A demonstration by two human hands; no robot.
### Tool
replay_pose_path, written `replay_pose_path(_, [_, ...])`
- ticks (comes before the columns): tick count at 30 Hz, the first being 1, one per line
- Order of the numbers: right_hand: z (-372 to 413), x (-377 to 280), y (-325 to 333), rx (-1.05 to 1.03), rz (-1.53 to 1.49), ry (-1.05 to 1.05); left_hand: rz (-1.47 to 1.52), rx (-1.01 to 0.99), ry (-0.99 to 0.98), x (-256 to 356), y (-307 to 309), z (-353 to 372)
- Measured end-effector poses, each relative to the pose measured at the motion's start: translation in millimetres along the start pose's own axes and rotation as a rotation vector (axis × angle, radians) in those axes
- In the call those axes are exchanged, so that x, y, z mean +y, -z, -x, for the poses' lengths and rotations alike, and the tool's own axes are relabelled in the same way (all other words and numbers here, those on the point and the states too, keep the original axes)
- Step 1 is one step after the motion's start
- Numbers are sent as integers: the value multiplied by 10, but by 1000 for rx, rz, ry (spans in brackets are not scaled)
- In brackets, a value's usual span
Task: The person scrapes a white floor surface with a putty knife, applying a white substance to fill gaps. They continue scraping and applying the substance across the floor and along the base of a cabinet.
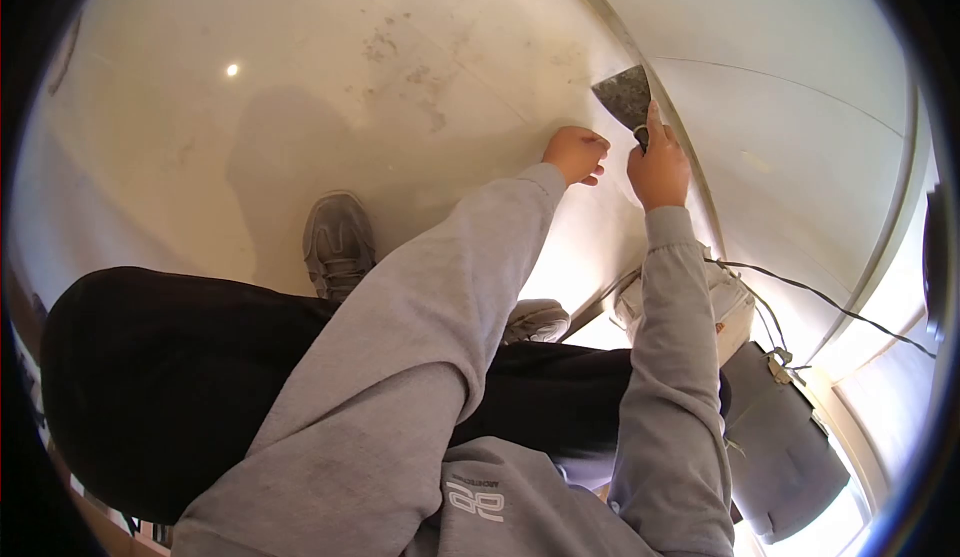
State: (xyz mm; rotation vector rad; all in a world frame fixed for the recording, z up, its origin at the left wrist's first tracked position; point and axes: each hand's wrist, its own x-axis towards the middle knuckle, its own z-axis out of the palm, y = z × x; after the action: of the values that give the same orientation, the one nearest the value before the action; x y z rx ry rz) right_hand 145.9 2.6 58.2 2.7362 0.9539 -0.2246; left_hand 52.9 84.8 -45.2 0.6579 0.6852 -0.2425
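A putty knife (625, 97) with a wide, dark, stained blade is in my right hand (660, 169), at the upper right of the head view. My index finger lies along it toward the blade, and the other fingers wrap its handle, which is mostly hidden. The blade is beside a narrow strip (684, 142) between two pale surfaces. Just left of the putty knife is my left hand (578, 155), its fingers curled inward. What the left hand holds, if anything, cannot be made out.
The pale floor (300, 47) has dark smudges. My shoes (338, 242) rest on it. A white panel (790, 107) rises on the right. A dusty pale bag or block (735, 302), a black cable (830, 302) and a grey container (785, 447) are near my right arm.
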Motion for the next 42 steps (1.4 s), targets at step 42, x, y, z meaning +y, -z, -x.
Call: replay_pose_path(42, [-924, -694, -32, -152, 335, -139, -815, -145, -54, -60, -284, 364])
